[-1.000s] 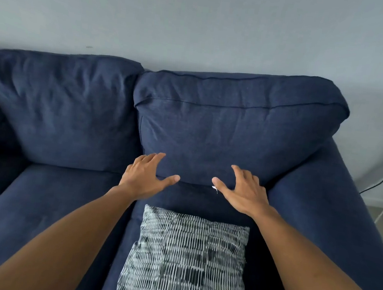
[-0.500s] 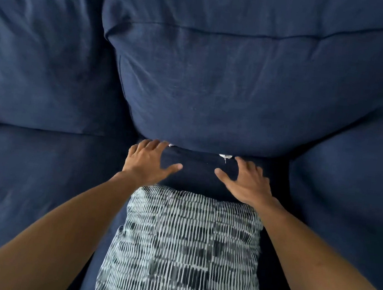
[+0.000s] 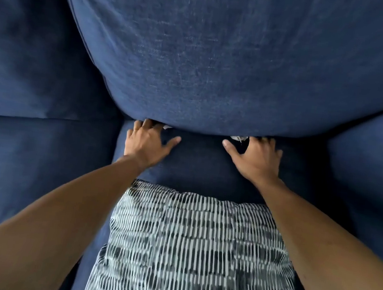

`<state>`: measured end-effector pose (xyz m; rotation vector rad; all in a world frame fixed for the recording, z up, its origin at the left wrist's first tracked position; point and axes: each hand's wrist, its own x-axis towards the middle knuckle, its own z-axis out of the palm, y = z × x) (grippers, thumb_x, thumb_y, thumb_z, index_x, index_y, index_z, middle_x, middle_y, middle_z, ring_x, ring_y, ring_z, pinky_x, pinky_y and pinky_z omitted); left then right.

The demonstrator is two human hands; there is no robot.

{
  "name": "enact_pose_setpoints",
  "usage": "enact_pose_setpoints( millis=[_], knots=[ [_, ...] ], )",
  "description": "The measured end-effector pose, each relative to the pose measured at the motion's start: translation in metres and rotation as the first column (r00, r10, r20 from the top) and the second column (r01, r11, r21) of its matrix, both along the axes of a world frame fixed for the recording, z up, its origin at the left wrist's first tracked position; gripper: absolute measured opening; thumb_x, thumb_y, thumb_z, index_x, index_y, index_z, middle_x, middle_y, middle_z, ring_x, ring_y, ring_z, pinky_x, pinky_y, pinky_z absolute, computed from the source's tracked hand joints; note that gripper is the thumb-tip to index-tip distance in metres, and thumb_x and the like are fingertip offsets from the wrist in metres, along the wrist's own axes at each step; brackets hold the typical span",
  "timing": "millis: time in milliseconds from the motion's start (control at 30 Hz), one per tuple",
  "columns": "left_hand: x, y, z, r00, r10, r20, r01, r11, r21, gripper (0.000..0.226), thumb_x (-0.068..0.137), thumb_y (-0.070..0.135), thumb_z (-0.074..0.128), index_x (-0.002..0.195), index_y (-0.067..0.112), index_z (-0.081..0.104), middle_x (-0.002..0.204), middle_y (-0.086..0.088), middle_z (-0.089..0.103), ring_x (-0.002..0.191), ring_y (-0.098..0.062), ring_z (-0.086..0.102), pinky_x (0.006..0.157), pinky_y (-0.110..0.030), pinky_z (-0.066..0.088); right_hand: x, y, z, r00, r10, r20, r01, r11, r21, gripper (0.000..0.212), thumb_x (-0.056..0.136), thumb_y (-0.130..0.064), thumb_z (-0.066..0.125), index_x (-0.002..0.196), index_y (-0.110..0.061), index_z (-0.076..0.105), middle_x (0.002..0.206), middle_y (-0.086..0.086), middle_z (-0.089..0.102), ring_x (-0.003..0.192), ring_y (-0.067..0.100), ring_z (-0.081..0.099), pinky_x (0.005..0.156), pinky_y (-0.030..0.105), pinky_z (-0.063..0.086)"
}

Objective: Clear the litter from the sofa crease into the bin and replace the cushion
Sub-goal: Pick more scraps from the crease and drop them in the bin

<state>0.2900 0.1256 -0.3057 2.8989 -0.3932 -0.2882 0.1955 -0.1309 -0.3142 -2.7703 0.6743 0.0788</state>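
A person leans over a dark blue sofa [image 3: 27, 174] with both bare arms stretched out. The left hand [image 3: 146, 143] lies flat on the seat with its fingers spread, and the fingertips slip into the crease under the big back cushion [image 3: 231, 61]. The right hand [image 3: 257, 158] lies flat the same way, thumb out to the side, with its fingertips tucked under that cushion too. Both hands are loose and hold nothing. The crease runs along the back edge of the seat, where the back cushion bulges down over it. A small white bit of litter [image 3: 238, 138] peeks out of the crease just beside the right hand's first finger. Another tiny pale scrap [image 3: 166, 126] shows in the crease just beside the left hand's fingers. What the scraps are is too small to tell. A black and white striped cushion [image 3: 195, 252] lies on the seat between the two arms, near the front edge of the sofa, apart from the hands.
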Motion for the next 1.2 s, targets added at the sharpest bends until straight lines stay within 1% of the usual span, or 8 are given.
enact_pose_setpoints(
  millis=[333, 433, 533, 700, 767, 900, 1000, 1200],
  knots=[
    [0.009, -0.007, -0.012, 0.990, 0.091, 0.103, -0.082, 0.992, -0.092, 0.052, 0.087, 0.065, 0.056, 0.108, 0.020, 0.072, 0.127, -0.012, 0.059, 0.120, -0.041, 0.046, 0.092, -0.054, 0.043, 0.013, 0.005, -0.014, 0.971, -0.081, 0.227, 0.082, 0.997, 0.005, 0.055, 0.081, -0.067, 0.058, 0.106, -0.018, 0.063, 0.111, 0.009, 0.066, 0.110, 0.035, 0.053, 0.084, 0.050, 0.037],
    [0.011, -0.011, -0.012, 0.984, 0.144, 0.105, -0.125, 0.978, -0.166, 0.046, 0.087, 0.056, 0.063, 0.101, 0.014, 0.075, 0.120, -0.013, 0.065, 0.119, -0.040, 0.049, 0.091, -0.053, 0.046, 0.017, 0.007, -0.015, 0.961, -0.115, 0.250, 0.111, 0.993, 0.032, 0.045, 0.082, -0.063, 0.061, 0.091, -0.019, 0.065, 0.102, 0.006, 0.066, 0.104, 0.033, 0.054, 0.082, 0.048, 0.036],
    [0.011, -0.010, -0.011, 0.979, 0.166, 0.120, -0.134, 0.961, -0.241, 0.033, 0.089, 0.040, 0.067, 0.093, 0.008, 0.075, 0.111, -0.015, 0.070, 0.112, -0.040, 0.055, 0.089, -0.051, 0.048, 0.018, 0.008, -0.015, 0.951, -0.138, 0.275, 0.130, 0.990, 0.047, 0.031, 0.086, -0.045, 0.067, 0.080, -0.015, 0.064, 0.090, 0.009, 0.066, 0.096, 0.035, 0.056, 0.078, 0.045, 0.035],
    [0.011, -0.009, -0.004, 0.979, 0.178, 0.098, -0.140, 0.941, -0.307, 0.029, 0.094, 0.031, 0.064, 0.087, 0.005, 0.074, 0.098, -0.017, 0.073, 0.100, -0.041, 0.061, 0.085, -0.050, 0.050, 0.016, 0.008, -0.007, 0.946, -0.144, 0.290, 0.129, 0.989, 0.070, 0.022, 0.089, -0.028, 0.066, 0.079, -0.008, 0.066, 0.083, 0.013, 0.066, 0.088, 0.037, 0.057, 0.073, 0.041, 0.030],
    [0.006, -0.007, 0.000, 0.980, 0.164, 0.109, -0.124, 0.943, -0.310, 0.030, 0.095, 0.032, 0.063, 0.087, 0.006, 0.074, 0.095, -0.017, 0.073, 0.095, -0.040, 0.062, 0.083, -0.050, 0.050, 0.012, 0.008, -0.003, 0.947, -0.132, 0.293, 0.114, 0.990, 0.079, 0.023, 0.091, -0.027, 0.065, 0.079, -0.008, 0.066, 0.082, 0.013, 0.067, 0.087, 0.037, 0.057, 0.073, 0.039, 0.028],
    [-0.007, 0.000, 0.016, 0.980, 0.155, 0.124, -0.102, 0.930, -0.352, 0.023, 0.095, 0.030, 0.063, 0.095, 0.013, 0.078, 0.094, -0.015, 0.072, 0.091, -0.039, 0.062, 0.081, -0.049, 0.051, 0.000, 0.010, 0.012, 0.952, -0.076, 0.295, 0.060, 0.996, 0.061, 0.022, 0.091, -0.028, 0.065, 0.080, -0.009, 0.066, 0.085, 0.010, 0.069, 0.090, 0.032, 0.058, 0.074, 0.041, 0.036],
    [-0.017, 0.007, 0.036, 0.982, 0.126, 0.143, -0.066, 0.928, -0.367, 0.018, 0.096, 0.026, 0.063, 0.098, 0.016, 0.078, 0.091, -0.013, 0.071, 0.088, -0.037, 0.062, 0.077, -0.049, 0.052, -0.012, 0.013, 0.027, 0.944, -0.045, 0.327, 0.033, 0.999, 0.044, 0.017, 0.089, -0.026, 0.067, 0.081, -0.011, 0.067, 0.084, 0.007, 0.069, 0.084, 0.031, 0.059, 0.072, 0.041, 0.038],
    [-0.036, 0.016, 0.076, 0.971, 0.130, 0.200, -0.050, 0.930, -0.364, 0.024, 0.097, 0.026, 0.063, 0.084, 0.009, 0.074, 0.080, -0.011, 0.064, 0.079, -0.034, 0.058, 0.073, -0.047, 0.049, -0.032, 0.016, 0.067, 0.927, -0.034, 0.374, 0.029, 0.999, 0.019, 0.016, 0.089, -0.028, 0.069, 0.084, -0.013, 0.071, 0.081, 0.005, 0.067, 0.079, 0.031, 0.058, 0.069, 0.040, 0.038]
  ],
)
